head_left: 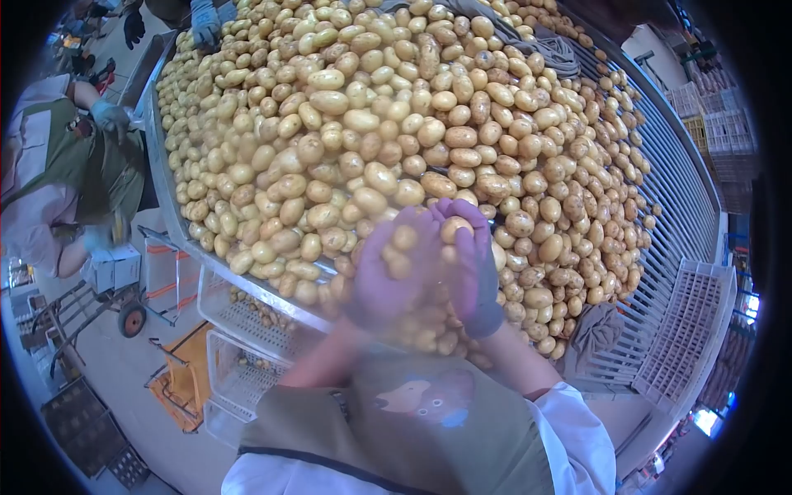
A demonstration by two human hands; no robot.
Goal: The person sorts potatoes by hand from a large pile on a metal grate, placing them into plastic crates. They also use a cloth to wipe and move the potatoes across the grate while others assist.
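Note:
A large heap of yellow-brown potatoes (388, 124) covers a slatted metal table (681, 173). At its near edge both my hands, in purple gloves with grey cuffs, are close together. My left hand (396, 268) is curved around a few potatoes (403, 239), its outline blurred by motion. My right hand (474, 272) is bent around one potato (455, 228) near the fingertips. More potatoes lie just below and between the palms, partly blurred.
White plastic crates (239, 371) stand below the table's left edge, another crate (689, 330) at the right. A grey cloth (594, 334) lies near the right corner. A co-worker (74, 157) in blue gloves stands at the left; another gloved hand (205, 23) touches the far edge.

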